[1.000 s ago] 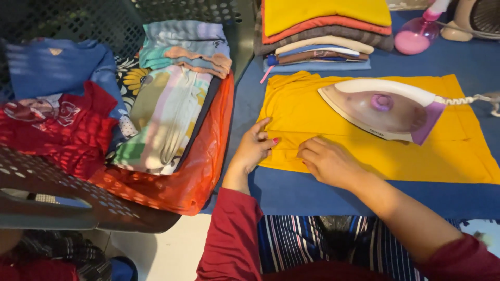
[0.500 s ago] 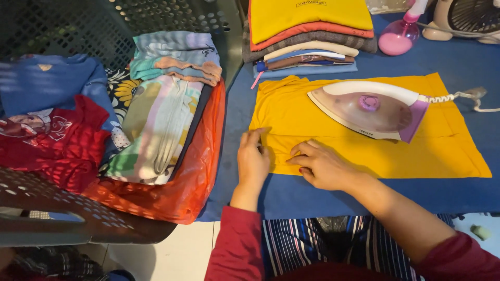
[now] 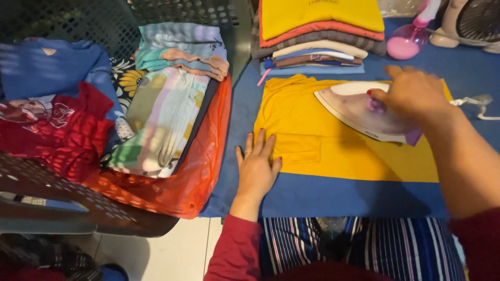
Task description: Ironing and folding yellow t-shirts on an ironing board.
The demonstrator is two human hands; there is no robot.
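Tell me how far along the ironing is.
Done: a stack of folded clothes sits at the far edge of the blue ironing surface. In hand: a yellow garment lies spread flat; the left hand presses its near corner while the right hand grips the iron resting on it. Left: more clothes wait in the basket alongside.

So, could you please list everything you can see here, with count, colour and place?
yellow garment: one, spread flat on the blue cover
iron: one, white and purple, on the garment
blue ironing cover: one, under the garment
folded stack: one, mixed colours, far edge
spray bottle: one, pink, top right
fan: one, pale, top right corner
basket: one, dark, left, with clothes
orange bag: one, in basket
left hand: flat on the garment's edge
right hand: on the iron's handle
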